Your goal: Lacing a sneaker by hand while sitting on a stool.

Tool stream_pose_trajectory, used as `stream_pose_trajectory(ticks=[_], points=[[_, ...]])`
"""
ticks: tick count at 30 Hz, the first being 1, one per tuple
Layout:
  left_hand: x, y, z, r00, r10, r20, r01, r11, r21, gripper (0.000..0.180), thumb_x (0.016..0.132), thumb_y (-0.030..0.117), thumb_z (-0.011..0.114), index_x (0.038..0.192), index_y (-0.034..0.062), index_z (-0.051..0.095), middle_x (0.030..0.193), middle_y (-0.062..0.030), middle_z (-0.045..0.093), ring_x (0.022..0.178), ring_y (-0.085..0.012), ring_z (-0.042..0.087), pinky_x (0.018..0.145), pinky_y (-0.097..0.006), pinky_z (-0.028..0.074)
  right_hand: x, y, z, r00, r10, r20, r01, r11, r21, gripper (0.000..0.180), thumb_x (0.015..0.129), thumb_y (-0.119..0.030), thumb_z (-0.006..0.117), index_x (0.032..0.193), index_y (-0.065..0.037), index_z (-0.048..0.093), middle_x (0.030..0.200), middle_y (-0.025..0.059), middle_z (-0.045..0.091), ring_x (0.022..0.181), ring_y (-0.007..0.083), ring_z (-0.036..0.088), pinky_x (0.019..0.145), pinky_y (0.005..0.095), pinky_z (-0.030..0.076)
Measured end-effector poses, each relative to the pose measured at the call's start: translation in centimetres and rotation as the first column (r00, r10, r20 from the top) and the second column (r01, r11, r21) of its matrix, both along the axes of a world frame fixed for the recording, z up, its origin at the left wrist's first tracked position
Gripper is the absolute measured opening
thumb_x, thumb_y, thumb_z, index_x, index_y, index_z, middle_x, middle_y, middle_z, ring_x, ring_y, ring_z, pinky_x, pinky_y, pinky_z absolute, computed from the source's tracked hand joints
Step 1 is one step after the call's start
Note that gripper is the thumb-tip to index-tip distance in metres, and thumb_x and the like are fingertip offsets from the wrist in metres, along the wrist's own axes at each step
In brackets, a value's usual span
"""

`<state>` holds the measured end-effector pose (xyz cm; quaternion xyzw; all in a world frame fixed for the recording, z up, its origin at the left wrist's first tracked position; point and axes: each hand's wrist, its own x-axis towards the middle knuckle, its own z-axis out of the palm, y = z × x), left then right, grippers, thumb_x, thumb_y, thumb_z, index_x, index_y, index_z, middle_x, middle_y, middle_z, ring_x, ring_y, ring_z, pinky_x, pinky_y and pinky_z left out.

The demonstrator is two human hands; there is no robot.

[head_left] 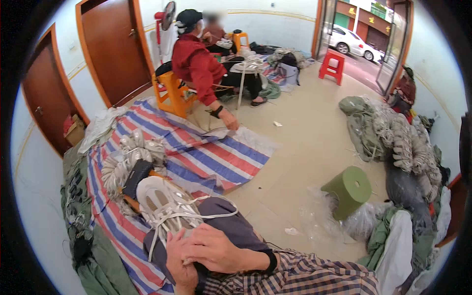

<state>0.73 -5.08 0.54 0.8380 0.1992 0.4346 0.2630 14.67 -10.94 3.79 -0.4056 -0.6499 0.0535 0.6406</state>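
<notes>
A white and beige sneaker (161, 199) rests across my lap with its toe pointing away from me. Loose white laces (216, 214) criss-cross its top, and one loop hangs out to the right over my dark trousers. My left hand (178, 260) is closed at the near end of the shoe. From the right my right hand (214, 249) comes over it, fingers bent and pressed together against the left. Both grip the near end of the sneaker; the exact part between the fingertips is hidden.
Beyond the sneaker lies a pile of similar shoes (132, 155) on a striped tarp (196, 164). A green stool (350, 191) stands to the right among plastic wrapping. Bundled shoes (403, 142) line the right wall. A co-worker in red (196, 64) sits ahead, one arm reaching down.
</notes>
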Motion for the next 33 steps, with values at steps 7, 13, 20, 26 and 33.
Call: stream_pose_trajectory(ticks=[7, 13, 20, 26, 33], points=[[-1.4, -3.4, -2.9, 0.959, -0.279, 0.056, 0.226, 0.626, -0.747, 0.023, 0.093, 0.015, 0.047, 0.085, -0.0032, 0.06, 0.073, -0.0079, 0.06, 0.066, -0.016, 0.053, 0.061, -0.028, 0.043, 2.3, 0.4, -1.6, 0.908, 0.278, 0.315, -0.177, 0.933, -0.314, 0.011, 0.078, -0.011, 0.062, 0.089, -0.009, 0.063, 0.095, 0.0053, 0.06, 0.091, 0.0264, 0.057, 0.077, 0.0365, 0.047], [-6.2, -6.7, -3.9, 0.984, -0.176, 0.021, 0.111, 0.522, -0.846, 0.03, 0.099, 0.017, 0.04, 0.075, 0.0003, 0.048, 0.07, -0.0043, 0.054, 0.063, -0.0104, 0.047, 0.06, -0.025, 0.039, 5.3, 1.7, -2.4, 0.997, -0.051, 0.051, 0.068, 0.897, -0.436, 0.007, 0.084, -0.005, 0.064, 0.089, -0.001, 0.063, 0.086, 0.0131, 0.062, 0.082, 0.0291, 0.061, 0.075, 0.0345, 0.048], [-6.4, -6.5, -2.0, 0.988, -0.124, 0.091, 0.14, 0.479, -0.867, 0.026, 0.1, 0.02, 0.044, 0.087, 0.0007, 0.055, 0.075, -0.0045, 0.058, 0.065, -0.0111, 0.052, 0.063, -0.024, 0.043, 5.2, 6.0, -0.9, 0.951, -0.075, 0.299, 0.165, 0.944, -0.287, 0.022, 0.079, -0.002, 0.066, 0.101, -0.003, 0.063, 0.099, 0.0138, 0.062, 0.092, 0.0295, 0.061, 0.078, 0.0339, 0.048], [-6.7, -6.1, -1.4, 0.981, -0.187, 0.041, 0.141, 0.562, -0.815, 0.027, 0.1, 0.023, 0.046, 0.089, 0.0007, 0.056, 0.076, -0.0076, 0.059, 0.064, -0.0132, 0.055, 0.062, -0.024, 0.044, 3.6, 7.3, -2.0, 0.886, -0.134, 0.443, 0.303, 0.892, -0.336, 0.032, 0.076, -0.005, 0.068, 0.106, -0.006, 0.059, 0.094, 0.0138, 0.057, 0.09, 0.0333, 0.057, 0.077, 0.04, 0.047], [-8.1, -6.6, -1.3, 0.996, -0.094, 0.0, 0.052, 0.554, -0.831, 0.026, 0.1, 0.023, 0.046, 0.089, 0.0013, 0.056, 0.072, -0.0053, 0.059, 0.058, -0.0126, 0.053, 0.057, -0.024, 0.042, 3.8, 8.2, -2.4, 0.874, -0.13, 0.469, 0.308, 0.894, -0.326, 0.027, 0.077, -0.005, 0.067, 0.103, -0.009, 0.061, 0.086, 0.01, 0.056, 0.082, 0.0304, 0.057, 0.07, 0.0394, 0.046]])
